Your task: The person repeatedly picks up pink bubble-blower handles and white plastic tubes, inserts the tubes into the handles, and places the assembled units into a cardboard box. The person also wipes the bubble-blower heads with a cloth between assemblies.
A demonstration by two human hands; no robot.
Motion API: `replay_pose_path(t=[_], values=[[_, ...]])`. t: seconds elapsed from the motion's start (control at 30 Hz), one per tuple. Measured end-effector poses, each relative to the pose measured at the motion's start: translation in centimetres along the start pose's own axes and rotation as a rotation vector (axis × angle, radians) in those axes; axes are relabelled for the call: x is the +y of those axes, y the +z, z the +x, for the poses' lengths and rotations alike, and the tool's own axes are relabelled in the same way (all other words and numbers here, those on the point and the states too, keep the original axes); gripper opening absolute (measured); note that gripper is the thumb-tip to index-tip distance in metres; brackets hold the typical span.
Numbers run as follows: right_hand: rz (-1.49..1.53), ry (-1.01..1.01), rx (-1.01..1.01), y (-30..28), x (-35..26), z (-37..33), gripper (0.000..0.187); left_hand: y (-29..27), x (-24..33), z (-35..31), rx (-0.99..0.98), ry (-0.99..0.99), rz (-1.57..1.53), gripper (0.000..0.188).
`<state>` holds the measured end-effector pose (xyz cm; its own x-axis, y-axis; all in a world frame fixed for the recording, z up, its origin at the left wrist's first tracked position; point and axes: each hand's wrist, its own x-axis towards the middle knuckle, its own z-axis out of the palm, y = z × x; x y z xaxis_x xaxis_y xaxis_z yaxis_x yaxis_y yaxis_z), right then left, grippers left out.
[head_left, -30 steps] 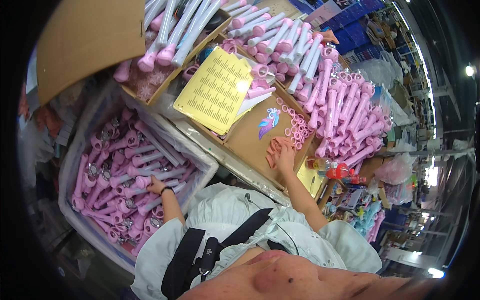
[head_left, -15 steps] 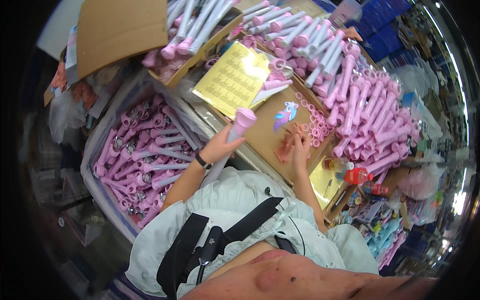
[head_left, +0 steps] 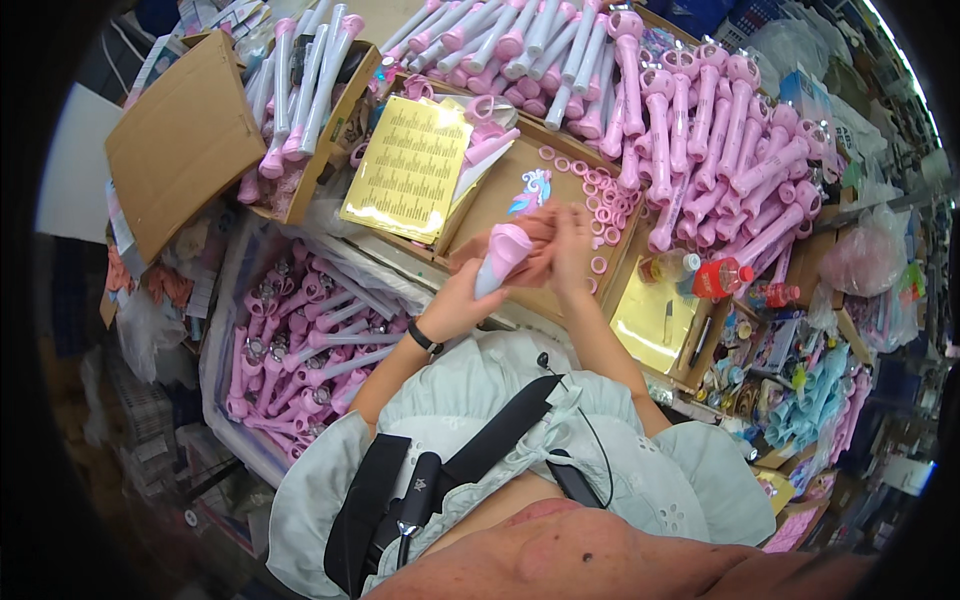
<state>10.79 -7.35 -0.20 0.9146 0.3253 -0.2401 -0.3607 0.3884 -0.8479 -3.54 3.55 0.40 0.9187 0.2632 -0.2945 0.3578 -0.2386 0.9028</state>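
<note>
My left hand [head_left: 452,306] is closed around a toy wand [head_left: 506,250] with a white tube and a flared pink end, held tilted in front of my chest. My right hand [head_left: 573,252], a little blurred, grips an orange-brown cloth [head_left: 540,238] beside the wand's pink end. Part of the cloth lies behind that end; whether it touches the wand I cannot tell. Below both hands is a shallow cardboard tray [head_left: 470,232]. In it lie a blue and purple unicorn-like piece [head_left: 531,190] and many small pink rings [head_left: 608,200].
Yellow-gold sticker sheets [head_left: 405,165] cover the tray's left side. Pink wand parts [head_left: 720,150] are piled at the far right. A lined bin [head_left: 225,350] of pink wands stands at left. Bottles with red labels [head_left: 718,278], a gold sheet with a knife [head_left: 668,322] and a cardboard box [head_left: 185,145] surround the area.
The cloth has been lifted from the tray by my right hand and brought to the wand's pink end. My left hand keeps the wand, now tilted more toward the right. The view has shifted.
</note>
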Motion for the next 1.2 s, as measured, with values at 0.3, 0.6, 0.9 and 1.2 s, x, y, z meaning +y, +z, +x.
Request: replay_pose_path(t=[0.3,0.6,0.9,1.2], values=[[-0.429,-0.349,-0.48,0.6,-0.6,-1.6,0.013,1.0,3.2,-0.4,0.041,0.066,0.299,0.045],[-0.399,-0.411,-0.165,-1.4,-6.9,1.5,0.009,-1.7,2.7,-2.6,-0.164,0.134,0.312,0.052],[0.291,-0.411,-0.219,-0.9,-6.7,1.7,0.013,-1.2,1.2,-3.2,-0.412,0.028,-0.102,0.039],[0.318,-0.295,-0.104,1.0,-5.9,1.2,0.052,1.1,2.4,-3.4,-0.163,0.029,0.093,0.031]])
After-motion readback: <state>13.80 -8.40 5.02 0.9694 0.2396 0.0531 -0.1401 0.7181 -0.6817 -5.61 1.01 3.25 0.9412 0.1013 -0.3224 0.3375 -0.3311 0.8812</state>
